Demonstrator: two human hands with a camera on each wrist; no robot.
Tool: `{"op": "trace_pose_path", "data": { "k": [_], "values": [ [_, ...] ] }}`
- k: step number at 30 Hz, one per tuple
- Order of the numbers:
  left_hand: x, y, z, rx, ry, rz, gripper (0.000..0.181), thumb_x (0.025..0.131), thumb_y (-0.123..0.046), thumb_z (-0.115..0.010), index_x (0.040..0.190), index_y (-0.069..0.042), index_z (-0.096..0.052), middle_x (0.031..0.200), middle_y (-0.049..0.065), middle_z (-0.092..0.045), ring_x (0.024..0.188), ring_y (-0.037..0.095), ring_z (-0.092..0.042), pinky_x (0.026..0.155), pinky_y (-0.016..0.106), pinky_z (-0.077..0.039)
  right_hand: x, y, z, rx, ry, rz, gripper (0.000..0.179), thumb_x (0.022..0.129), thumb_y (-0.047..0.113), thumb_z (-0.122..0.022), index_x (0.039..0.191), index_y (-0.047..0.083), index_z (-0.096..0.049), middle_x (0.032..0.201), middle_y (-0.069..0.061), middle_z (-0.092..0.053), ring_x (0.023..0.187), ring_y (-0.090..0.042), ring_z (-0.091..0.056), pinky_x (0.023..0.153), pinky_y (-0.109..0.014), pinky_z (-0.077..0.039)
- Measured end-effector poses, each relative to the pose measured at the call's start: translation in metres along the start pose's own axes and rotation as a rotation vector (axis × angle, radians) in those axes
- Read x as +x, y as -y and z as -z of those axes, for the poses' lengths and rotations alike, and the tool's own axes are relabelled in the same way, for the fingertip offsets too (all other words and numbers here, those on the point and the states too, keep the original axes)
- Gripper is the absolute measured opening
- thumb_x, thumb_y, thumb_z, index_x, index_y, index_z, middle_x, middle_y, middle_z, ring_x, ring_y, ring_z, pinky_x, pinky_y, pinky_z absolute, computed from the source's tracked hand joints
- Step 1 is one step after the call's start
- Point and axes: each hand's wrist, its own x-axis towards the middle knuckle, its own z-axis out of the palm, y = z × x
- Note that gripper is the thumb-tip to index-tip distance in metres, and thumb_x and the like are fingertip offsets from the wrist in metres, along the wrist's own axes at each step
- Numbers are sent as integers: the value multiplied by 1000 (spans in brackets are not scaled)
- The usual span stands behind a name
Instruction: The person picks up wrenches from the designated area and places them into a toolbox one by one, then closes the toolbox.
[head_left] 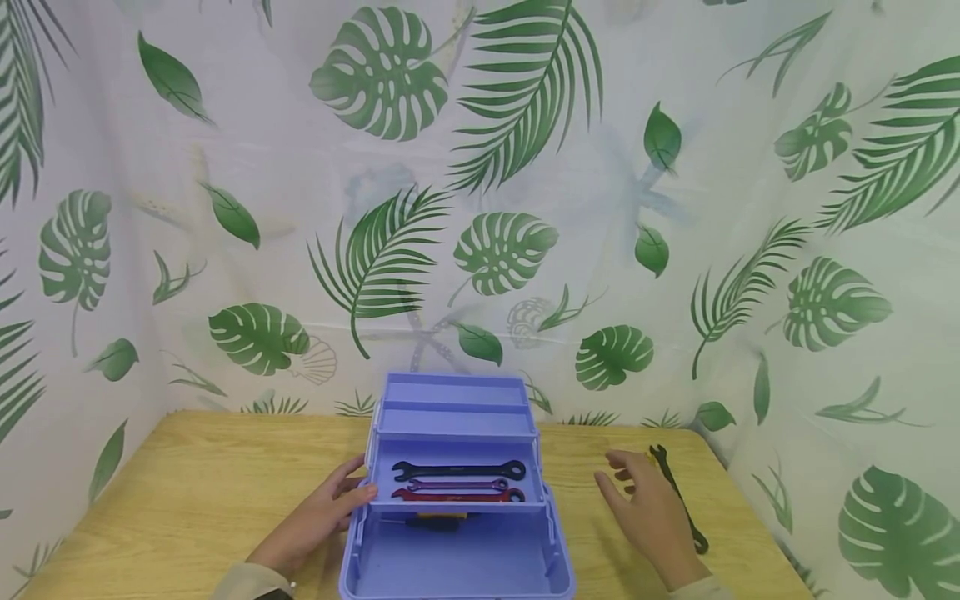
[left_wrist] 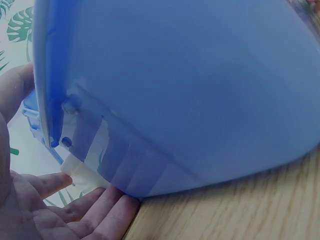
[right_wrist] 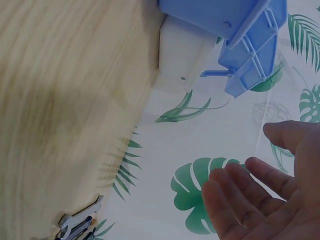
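A periwinkle-blue toolbox point(head_left: 457, 567) stands unfolded on the table, its tiers stepped up toward the back. Across its middle tray lie a black combination wrench point(head_left: 459, 471), a smaller purple-red wrench point(head_left: 457, 484) and a red wrench point(head_left: 457, 495). Beneath, partly hidden, sits a black-and-yellow handled tool point(head_left: 435, 522). My left hand point(head_left: 318, 512) rests at the toolbox's left side, thumb at the rim and fingers stretched along the outer wall point(left_wrist: 190, 90). To the right, my right hand point(head_left: 651, 512) hovers above the table with fingers apart, holding nothing, beside a long black wrench point(head_left: 678, 500).
The wood-grain table point(head_left: 247, 467) meets a leaf-printed curtain point(head_left: 480, 167) at the back and sides. In the right wrist view, wrench ends point(right_wrist: 80, 220) show near the table's far edge. A bit of yellow point(head_left: 650, 457) peeks out behind the right hand.
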Motion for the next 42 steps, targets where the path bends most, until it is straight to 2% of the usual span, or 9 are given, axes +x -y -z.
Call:
{"op": "trace_pose_path", "data": {
  "k": [9,16,26,30,33,37,42],
  "values": [
    [-1,-3,-1,11,-21,-9,80,102,-40,-64,163,-7,-23,155,32,-39,123,36,-62,103,50,-54,-2,-8,2,-19,9,2,40,100,26,-71,131,3,-65,119,-10,-70,99,-26,-68,83,-45,-60],
    [0,-3,-1,-8,2,-23,80,103,-37,-62,163,-6,-20,154,32,-39,124,36,-61,103,49,-54,-3,-15,8,-60,15,-2,37,98,25,-73,126,2,-66,117,-12,-71,95,-27,-69,79,-46,-60],
    [0,-4,-1,-14,0,-18,80,103,-38,-63,163,-7,-21,154,31,-39,126,36,-59,103,49,-54,-2,-20,17,-92,132,-83,42,99,31,-71,128,2,-65,123,-15,-69,103,-31,-69,81,-51,-59],
    [0,-3,-2,-10,-10,-15,80,102,-38,-63,163,-7,-22,154,31,-40,126,36,-60,103,49,-54,0,-24,18,-98,181,-91,42,99,32,-70,129,2,-64,127,-19,-68,104,-35,-70,81,-54,-59],
    [0,-3,-3,-3,-22,-9,81,102,-39,-64,163,-7,-22,154,31,-40,126,36,-60,104,49,-53,3,-29,18,-105,205,-85,41,99,32,-70,128,2,-65,124,-19,-69,103,-36,-70,81,-54,-59],
    [0,-2,-3,2,-29,-8,81,102,-39,-64,162,-6,-23,154,31,-40,126,36,-60,104,50,-53,5,-37,19,-134,211,-78,37,99,30,-69,125,3,-68,115,-16,-72,98,-32,-70,79,-52,-59],
    [-1,-1,-4,8,-33,-5,81,101,-40,-65,163,-7,-23,154,31,-40,126,36,-60,104,50,-53,7,-46,21,-162,230,-99,38,100,32,-68,125,3,-68,114,-13,-72,95,-27,-67,77,-51,-57]
  ]
}}
